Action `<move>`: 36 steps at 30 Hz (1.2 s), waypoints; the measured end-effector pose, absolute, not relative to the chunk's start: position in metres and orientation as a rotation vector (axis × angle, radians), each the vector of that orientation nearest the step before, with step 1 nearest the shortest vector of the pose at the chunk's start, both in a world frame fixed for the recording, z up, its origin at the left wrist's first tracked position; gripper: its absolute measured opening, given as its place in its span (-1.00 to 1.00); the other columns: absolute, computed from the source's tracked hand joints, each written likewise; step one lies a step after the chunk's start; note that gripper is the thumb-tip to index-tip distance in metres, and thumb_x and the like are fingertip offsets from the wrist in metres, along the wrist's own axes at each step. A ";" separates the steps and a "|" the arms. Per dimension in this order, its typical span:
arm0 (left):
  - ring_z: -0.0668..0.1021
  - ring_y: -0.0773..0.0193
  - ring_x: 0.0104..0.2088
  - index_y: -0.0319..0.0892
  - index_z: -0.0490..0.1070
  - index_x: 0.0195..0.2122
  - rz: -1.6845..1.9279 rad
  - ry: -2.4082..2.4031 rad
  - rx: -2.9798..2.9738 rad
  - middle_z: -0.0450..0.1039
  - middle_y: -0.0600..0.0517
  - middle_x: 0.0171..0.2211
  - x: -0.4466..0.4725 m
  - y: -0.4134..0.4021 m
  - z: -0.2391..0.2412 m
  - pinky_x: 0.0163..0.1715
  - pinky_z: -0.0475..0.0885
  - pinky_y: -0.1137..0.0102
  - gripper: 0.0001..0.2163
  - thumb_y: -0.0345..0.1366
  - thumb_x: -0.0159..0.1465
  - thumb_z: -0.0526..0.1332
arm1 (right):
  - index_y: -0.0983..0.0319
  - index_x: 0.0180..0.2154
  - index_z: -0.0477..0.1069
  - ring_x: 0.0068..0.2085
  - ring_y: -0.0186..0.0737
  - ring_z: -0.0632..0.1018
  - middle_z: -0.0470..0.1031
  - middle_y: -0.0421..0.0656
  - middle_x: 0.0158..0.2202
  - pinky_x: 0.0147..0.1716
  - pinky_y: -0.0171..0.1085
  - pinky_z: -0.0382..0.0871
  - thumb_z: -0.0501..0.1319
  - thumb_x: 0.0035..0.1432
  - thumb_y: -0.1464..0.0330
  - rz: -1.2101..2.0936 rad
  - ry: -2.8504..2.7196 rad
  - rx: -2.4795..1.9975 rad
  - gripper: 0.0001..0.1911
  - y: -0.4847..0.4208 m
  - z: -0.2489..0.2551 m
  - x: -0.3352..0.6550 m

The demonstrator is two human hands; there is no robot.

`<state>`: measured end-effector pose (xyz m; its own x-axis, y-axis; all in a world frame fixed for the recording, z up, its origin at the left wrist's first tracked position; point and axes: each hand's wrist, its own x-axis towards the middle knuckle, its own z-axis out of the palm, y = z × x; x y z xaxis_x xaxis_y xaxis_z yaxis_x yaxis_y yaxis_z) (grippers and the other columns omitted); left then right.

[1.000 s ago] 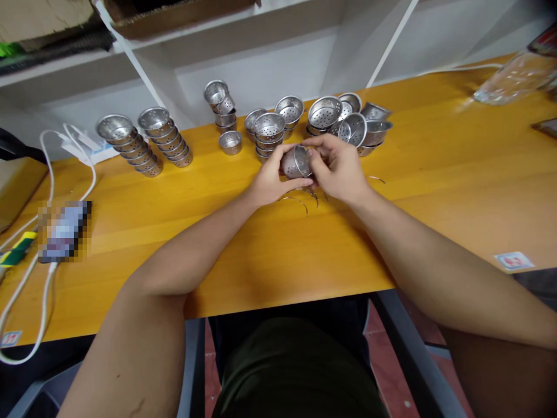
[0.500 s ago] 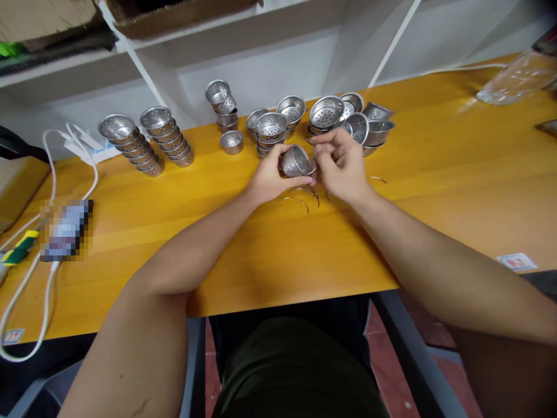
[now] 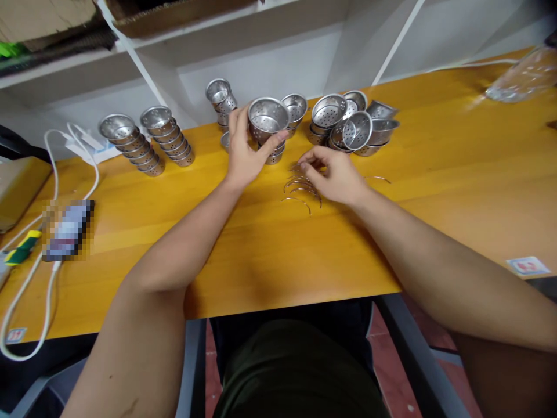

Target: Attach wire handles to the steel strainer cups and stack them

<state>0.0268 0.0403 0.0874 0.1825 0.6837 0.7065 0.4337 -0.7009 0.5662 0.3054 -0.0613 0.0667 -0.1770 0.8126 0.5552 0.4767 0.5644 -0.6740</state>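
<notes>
My left hand (image 3: pixel 247 148) grips a perforated metal cup (image 3: pixel 268 121) by its sides, with the fingers behind and the thumb in front. The cup is over a stack of similar cups (image 3: pixel 275 155) and partly hides it; whether the two touch I cannot tell. To the right, my right hand (image 3: pixel 334 174) is closed in a pinch, thumb and forefinger together over a loose group of thin curved wires (image 3: pixel 300 187). What lies between those fingertips is too small to make out.
Two tall leaning cup stacks (image 3: pixel 130 145) stand at the left, and more cups (image 3: pixel 357 129) cluster at the right. A single curved wire (image 3: pixel 379 178) lies apart. Toward the left are a phone (image 3: pixel 68 231) with white cables and a screwdriver (image 3: pixel 22 248). A clear plastic bottle (image 3: pixel 517 78) lies at far right.
My left hand has moved up and left with the cup, from beside my right hand to over the stack. My right hand has shifted slightly left and down to the wires.
</notes>
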 end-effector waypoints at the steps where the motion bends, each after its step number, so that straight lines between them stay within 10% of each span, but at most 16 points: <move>1: 0.49 -0.23 0.79 0.26 0.43 0.65 1.524 1.029 2.211 0.54 -0.12 0.60 0.025 0.050 0.082 0.86 0.43 -0.12 -0.16 0.56 0.54 0.50 | 0.06 -0.09 0.72 -0.12 0.20 0.80 0.80 0.00 -0.14 0.08 0.34 0.87 0.43 0.64 -0.22 0.393 -1.855 -1.051 -0.49 -0.062 0.068 0.305; 17: 0.59 -0.25 0.76 0.25 0.24 0.85 1.401 0.809 2.081 0.55 -0.22 0.70 0.039 0.088 0.066 0.84 0.46 -0.17 0.00 0.63 0.59 0.34 | 0.07 -0.04 0.78 0.00 0.27 0.80 0.77 0.03 -0.08 0.19 0.40 0.84 0.42 0.70 -0.12 0.339 -1.867 -0.997 -0.57 -0.050 0.059 0.304; 21: 0.53 -0.33 0.81 0.22 0.21 0.87 1.323 0.770 2.089 0.52 -0.26 0.72 0.040 0.087 0.061 0.85 0.44 -0.21 0.07 0.65 0.54 0.40 | 0.02 0.36 0.77 0.09 0.34 0.84 0.78 0.11 0.20 0.24 0.47 0.86 0.41 0.71 -0.20 0.320 -1.822 -0.955 -0.45 -0.045 0.054 0.309; 25: 0.55 -0.39 0.79 0.18 0.33 0.82 1.274 0.704 2.104 0.54 -0.24 0.71 0.044 0.075 0.062 0.82 0.48 -0.26 0.05 0.65 0.51 0.45 | -0.15 0.84 0.32 0.45 0.47 0.77 0.52 0.12 0.67 0.39 0.50 0.84 0.37 0.73 -0.26 0.282 -1.838 -0.884 -0.10 -0.043 0.055 0.312; 36: 0.52 -0.33 0.83 0.12 0.50 0.71 1.339 0.667 2.006 0.65 -0.20 0.63 0.052 0.078 0.057 0.87 0.42 -0.25 -0.08 0.64 0.60 0.34 | -0.20 0.92 0.25 0.80 0.64 0.45 0.37 0.02 0.85 0.47 0.49 0.85 0.40 0.69 -0.31 0.377 -1.899 -0.833 0.03 -0.048 0.062 0.307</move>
